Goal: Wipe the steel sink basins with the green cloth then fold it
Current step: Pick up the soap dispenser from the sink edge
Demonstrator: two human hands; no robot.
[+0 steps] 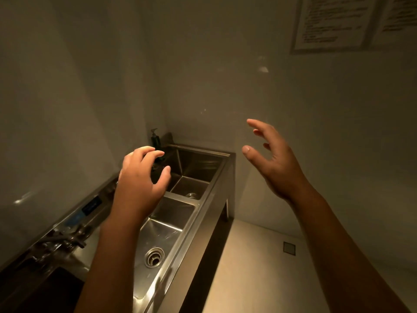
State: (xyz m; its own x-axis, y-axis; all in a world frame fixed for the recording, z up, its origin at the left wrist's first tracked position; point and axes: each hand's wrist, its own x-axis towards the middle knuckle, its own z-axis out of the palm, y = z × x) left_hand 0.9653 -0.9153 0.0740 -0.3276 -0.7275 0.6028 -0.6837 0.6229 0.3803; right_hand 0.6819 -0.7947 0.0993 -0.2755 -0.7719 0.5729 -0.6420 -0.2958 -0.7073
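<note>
left hand (140, 177): fingers loosely curled, holding nothing, over the far basin
right hand (273, 159): fingers spread, empty, out past the sink's front edge
steel sink basins (171, 222): side by side below
pump bottle (155, 140): sink's far back corner

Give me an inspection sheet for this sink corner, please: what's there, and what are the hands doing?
Surface: steel sink, with a far basin and a near basin, a drain in each.
Job's things: cloth not seen.
Clutter: pump bottle at the far corner; taps along the back ledge.
Hands: left hand loosely curled over the sink, holding nothing; right hand open, raised beside the sink.
Cables: nothing seen.
Surroundings: plain walls, papers posted high up, floor drain.
</note>
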